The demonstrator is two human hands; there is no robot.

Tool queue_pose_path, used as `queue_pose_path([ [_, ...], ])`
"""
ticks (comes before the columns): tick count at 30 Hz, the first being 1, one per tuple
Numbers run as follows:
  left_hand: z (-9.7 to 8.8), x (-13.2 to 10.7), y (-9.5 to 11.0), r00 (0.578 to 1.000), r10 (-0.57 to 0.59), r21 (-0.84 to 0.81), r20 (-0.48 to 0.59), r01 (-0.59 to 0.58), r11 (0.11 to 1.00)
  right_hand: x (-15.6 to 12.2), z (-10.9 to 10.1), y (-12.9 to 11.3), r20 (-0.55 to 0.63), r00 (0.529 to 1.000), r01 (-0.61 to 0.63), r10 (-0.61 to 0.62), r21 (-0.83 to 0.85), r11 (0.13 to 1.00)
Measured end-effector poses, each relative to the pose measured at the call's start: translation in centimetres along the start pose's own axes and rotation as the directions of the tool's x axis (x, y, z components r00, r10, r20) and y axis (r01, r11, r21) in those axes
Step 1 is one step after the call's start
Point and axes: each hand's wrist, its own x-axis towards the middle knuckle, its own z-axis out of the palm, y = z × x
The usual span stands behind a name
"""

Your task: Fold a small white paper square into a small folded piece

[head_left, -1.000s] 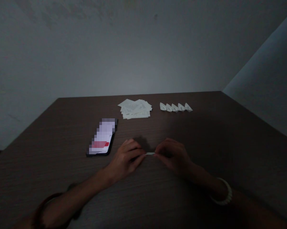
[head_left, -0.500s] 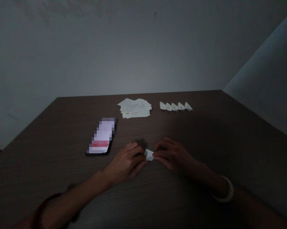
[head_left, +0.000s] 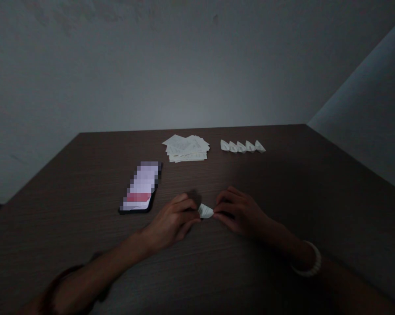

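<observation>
Between my two hands is a small folded piece of white paper (head_left: 205, 211), with faint lines on it. My left hand (head_left: 175, 220) pinches its left end between thumb and fingers. The right end is pinched by the fingertips of my right hand (head_left: 240, 211). Both hands are low over the table in front of me, and the fingers cover the paper's two ends. A row of several small folded paper pieces (head_left: 241, 147) stands farther back to the right. Left of that row lies a loose stack of paper sheets (head_left: 186, 148).
A phone (head_left: 141, 187) with a lit, blurred screen lies on the dark wooden table (head_left: 86, 175), left of my left hand. Beyond the table's far edge rises a grey wall (head_left: 191, 65). Another wall surface (head_left: 368, 113) slants down along the right side.
The folded paper has turned slightly between my fingers, and its lower edge now looks rounder. My left fingers have shifted a little up and left. The other things stay put.
</observation>
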Motion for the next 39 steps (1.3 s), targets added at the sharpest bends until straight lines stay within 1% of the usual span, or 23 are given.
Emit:
queue_pose_path([
  [3,-0.2,0.0,0.2,1.000,-0.017,0.013,0.005,0.017,1.000,0.1,-0.1,-0.1,0.007,1.000,0.005,-0.005,-0.011,1.000],
  [6,-0.1,-0.1,0.3,0.997,-0.077,0.035,-0.023,0.078,0.996,0.2,-0.1,-0.2,0.018,1.000,0.004,-0.004,-0.025,1.000],
  [11,0.3,-0.1,0.1,0.985,-0.156,0.034,-0.078,0.159,0.987,0.5,-0.1,-0.7,0.020,0.997,-0.075,0.075,0.018,0.997],
  [15,0.4,0.0,0.0,0.971,-0.198,0.026,-0.134,0.203,0.979,0.7,-0.2,-1.0,0.026,0.994,-0.102,0.102,0.012,0.995],
  [20,0.3,0.2,0.0,0.968,-0.221,-0.001,-0.114,0.223,0.975,0.7,-0.2,-1.1,0.045,0.992,-0.118,0.119,-0.015,0.993],
  [26,-0.1,0.8,0.4,0.934,-0.345,-0.055,-0.098,0.341,0.939,1.1,0.2,-1.1,0.038,0.987,-0.156,0.157,-0.038,0.987],
  [28,-0.2,1.0,0.5,0.925,-0.369,-0.055,-0.092,0.365,0.929,1.3,0.2,-1.2,0.025,0.983,-0.180,0.181,-0.034,0.983],
  [33,-0.2,1.3,0.5,0.915,-0.392,-0.035,-0.096,0.391,0.920,1.5,0.3,-1.4,-0.016,0.974,-0.227,0.226,-0.003,0.974],
  [39,0.0,1.2,0.0,0.921,-0.372,-0.033,-0.117,0.370,0.928,1.2,0.7,-1.1,-0.049,0.970,-0.235,0.237,0.042,0.971],
])
